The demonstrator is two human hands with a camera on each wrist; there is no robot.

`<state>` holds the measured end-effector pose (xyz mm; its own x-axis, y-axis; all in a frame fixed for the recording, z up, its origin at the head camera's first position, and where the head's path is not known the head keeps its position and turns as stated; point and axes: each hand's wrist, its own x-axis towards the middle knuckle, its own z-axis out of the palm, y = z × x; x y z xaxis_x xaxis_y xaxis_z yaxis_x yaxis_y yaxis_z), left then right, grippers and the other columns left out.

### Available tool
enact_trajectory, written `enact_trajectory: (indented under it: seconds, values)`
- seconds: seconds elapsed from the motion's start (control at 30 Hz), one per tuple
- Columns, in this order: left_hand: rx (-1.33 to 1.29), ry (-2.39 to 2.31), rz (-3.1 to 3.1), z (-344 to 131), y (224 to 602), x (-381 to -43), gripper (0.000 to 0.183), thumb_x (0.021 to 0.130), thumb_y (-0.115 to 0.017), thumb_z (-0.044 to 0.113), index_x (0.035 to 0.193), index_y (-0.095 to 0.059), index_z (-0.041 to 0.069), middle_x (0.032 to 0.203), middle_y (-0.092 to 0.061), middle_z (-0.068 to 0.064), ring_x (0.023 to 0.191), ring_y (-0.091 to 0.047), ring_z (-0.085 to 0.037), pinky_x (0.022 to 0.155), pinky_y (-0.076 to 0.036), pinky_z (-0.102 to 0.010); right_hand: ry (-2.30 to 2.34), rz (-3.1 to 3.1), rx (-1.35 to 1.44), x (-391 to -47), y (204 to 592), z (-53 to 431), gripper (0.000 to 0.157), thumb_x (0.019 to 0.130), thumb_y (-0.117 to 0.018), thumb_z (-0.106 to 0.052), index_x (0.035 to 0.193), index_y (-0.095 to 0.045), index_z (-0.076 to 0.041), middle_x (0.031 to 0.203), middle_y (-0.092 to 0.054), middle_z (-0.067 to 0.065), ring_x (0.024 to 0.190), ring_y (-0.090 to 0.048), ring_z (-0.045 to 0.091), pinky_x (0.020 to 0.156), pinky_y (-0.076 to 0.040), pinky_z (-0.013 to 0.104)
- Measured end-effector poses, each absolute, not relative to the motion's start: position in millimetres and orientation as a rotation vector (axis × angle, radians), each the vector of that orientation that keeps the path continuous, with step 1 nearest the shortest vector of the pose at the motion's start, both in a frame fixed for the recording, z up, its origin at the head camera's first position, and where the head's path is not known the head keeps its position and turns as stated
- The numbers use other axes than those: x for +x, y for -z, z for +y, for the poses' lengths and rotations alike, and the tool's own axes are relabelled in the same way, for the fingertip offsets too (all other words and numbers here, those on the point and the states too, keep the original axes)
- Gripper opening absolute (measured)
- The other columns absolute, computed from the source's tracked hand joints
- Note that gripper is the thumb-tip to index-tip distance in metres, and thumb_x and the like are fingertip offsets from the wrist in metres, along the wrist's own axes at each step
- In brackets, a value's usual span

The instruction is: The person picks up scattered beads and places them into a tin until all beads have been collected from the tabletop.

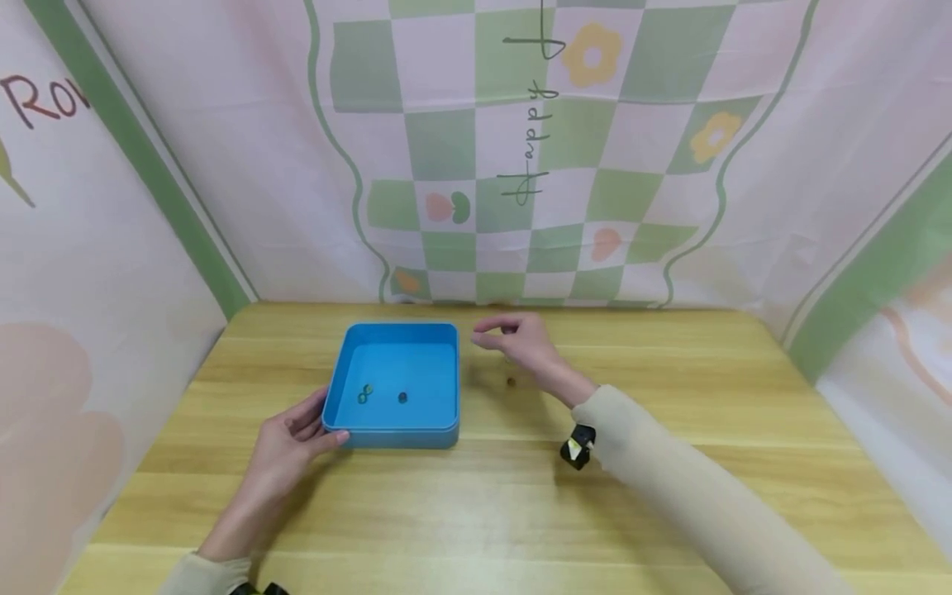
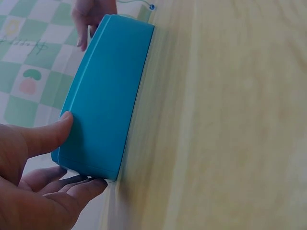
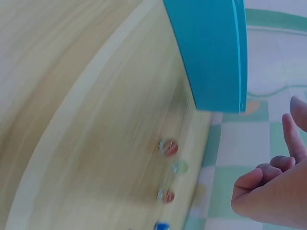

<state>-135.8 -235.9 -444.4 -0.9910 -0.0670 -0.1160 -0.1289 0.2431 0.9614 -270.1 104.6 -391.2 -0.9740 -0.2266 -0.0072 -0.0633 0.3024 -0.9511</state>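
Note:
A blue square box [image 1: 394, 440] without a lid stands on the table, with two greenish marbles [image 1: 363, 397] and a darker marble [image 1: 402, 397] on its floor. My left hand [image 1: 286, 442] holds its near left corner, thumb on the front wall and fingers along the side. Just past the box's right side is my right hand [image 1: 524, 340], raised above the table, thumb and index tips brought close together and the other fingers curled. I cannot tell whether a marble is between those tips. In the right wrist view the right hand [image 3: 273, 182] shows at the right edge, beyond the box wall [image 3: 211, 57].
Loose marbles lie on the table to the right of the box: a red one [image 3: 169, 147], a pale green one [image 3: 180, 166], another red one [image 3: 166, 195] and a blue one [image 3: 161, 225]. A patterned curtain [image 1: 550, 157] hangs behind the table's far edge.

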Motion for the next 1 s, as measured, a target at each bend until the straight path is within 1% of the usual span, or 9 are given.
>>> enact_trajectory:
  seconds: [0.07, 0.17, 0.2, 0.37, 0.43, 0.53, 0.63, 0.73, 1.0]
  values:
    - [-0.191, -1.885, 2.442, -236.1, 444.7, -135.6, 0.080, 0.094, -0.080, 0.003, 0.161, -0.037, 0.001, 0.163, -0.037, -0.024, 0.146, -0.043, -0.038, 0.108, -0.048, -0.032, 1.733, 2.438, -0.256, -269.7, 391.2, 112.9, 0.032, 0.095, -0.081, -0.021, 0.120, -0.077, -0.001, 0.090, -0.066, -0.001, 0.076, -0.053, 0.011, 0.067, -0.047, 0.023]
    - [-0.194, -1.885, 2.439, -236.3, 444.8, -135.0, 0.080, 0.094, -0.080, 0.003, 0.161, -0.037, 0.001, 0.163, -0.037, -0.024, 0.146, -0.043, -0.038, 0.108, -0.047, -0.032, 1.718, 2.451, -0.243, -267.4, 389.6, 123.8, 0.034, 0.095, -0.082, -0.022, 0.121, -0.076, -0.001, 0.070, -0.041, -0.006, 0.059, -0.030, 0.013, 0.053, -0.028, 0.025]
    - [-0.197, -1.886, 2.435, -236.3, 444.7, -134.7, 0.080, 0.094, -0.080, 0.003, 0.161, -0.037, 0.001, 0.164, -0.037, -0.024, 0.147, -0.043, -0.038, 0.108, -0.047, -0.032, 1.710, 2.459, -0.245, -266.9, 389.8, 127.4, 0.034, 0.095, -0.082, -0.022, 0.121, -0.076, -0.001, 0.067, -0.035, -0.005, 0.059, -0.030, 0.012, 0.054, -0.029, 0.025]
    - [-0.202, -1.897, 2.419, -236.1, 444.1, -134.4, 0.080, 0.094, -0.080, 0.003, 0.162, -0.037, 0.002, 0.164, -0.036, -0.023, 0.147, -0.043, -0.038, 0.108, -0.048, -0.032, 1.673, 2.498, -0.226, -264.3, 392.9, 145.2, 0.036, 0.096, -0.081, -0.024, 0.123, -0.075, -0.001, 0.067, -0.035, -0.005, 0.062, -0.032, 0.014, 0.061, -0.030, 0.028]
    - [-0.204, -1.896, 2.418, -235.8, 443.7, -134.6, 0.080, 0.094, -0.080, 0.004, 0.162, -0.037, 0.003, 0.164, -0.036, -0.023, 0.147, -0.042, -0.038, 0.108, -0.047, -0.032, 1.667, 2.505, -0.214, -263.8, 394.5, 151.4, 0.037, 0.096, -0.080, -0.024, 0.125, -0.075, 0.000, 0.073, -0.043, -0.004, 0.069, -0.038, 0.014, 0.065, -0.034, 0.028]
    - [-0.207, -1.895, 2.413, -235.5, 443.5, -134.7, 0.080, 0.095, -0.080, 0.004, 0.162, -0.036, 0.003, 0.165, -0.036, -0.023, 0.147, -0.042, -0.038, 0.108, -0.047, -0.032, 1.665, 2.502, -0.197, -263.0, 396.5, 159.6, 0.038, 0.097, -0.079, -0.024, 0.126, -0.074, 0.000, 0.095, -0.067, 0.005, 0.092, -0.056, 0.020, 0.086, -0.048, 0.032]
    - [-0.214, -1.894, 2.411, -235.6, 443.4, -134.8, 0.081, 0.094, -0.080, 0.005, 0.162, -0.037, 0.003, 0.165, -0.036, -0.022, 0.147, -0.042, -0.038, 0.108, -0.047, -0.032, 1.655, 2.498, -0.181, -261.4, 398.2, 166.9, 0.039, 0.097, -0.079, -0.023, 0.127, -0.073, 0.002, 0.130, -0.071, 0.014, 0.124, -0.058, 0.031, 0.113, -0.044, 0.046]
    - [-0.216, -1.889, 2.415, -235.6, 443.2, -134.9, 0.081, 0.094, -0.081, 0.005, 0.162, -0.037, 0.003, 0.165, -0.036, -0.022, 0.147, -0.042, -0.037, 0.109, -0.047, -0.032, 1.648, 2.489, -0.155, -258.8, 400.6, 174.4, 0.042, 0.096, -0.079, -0.023, 0.128, -0.072, 0.002, 0.135, -0.068, 0.019, 0.130, -0.057, 0.036, 0.118, -0.041, 0.054]
    - [-0.213, -1.894, 2.415, -235.9, 442.7, -134.7, 0.081, 0.094, -0.080, 0.005, 0.162, -0.037, 0.003, 0.165, -0.036, -0.022, 0.147, -0.042, -0.037, 0.109, -0.047, -0.032, 1.645, 2.481, -0.141, -251.1, 409.9, 193.6, 0.042, 0.097, -0.078, -0.021, 0.129, -0.070, 0.005, 0.137, -0.067, 0.021, 0.135, -0.053, 0.039, 0.120, -0.037, 0.055]
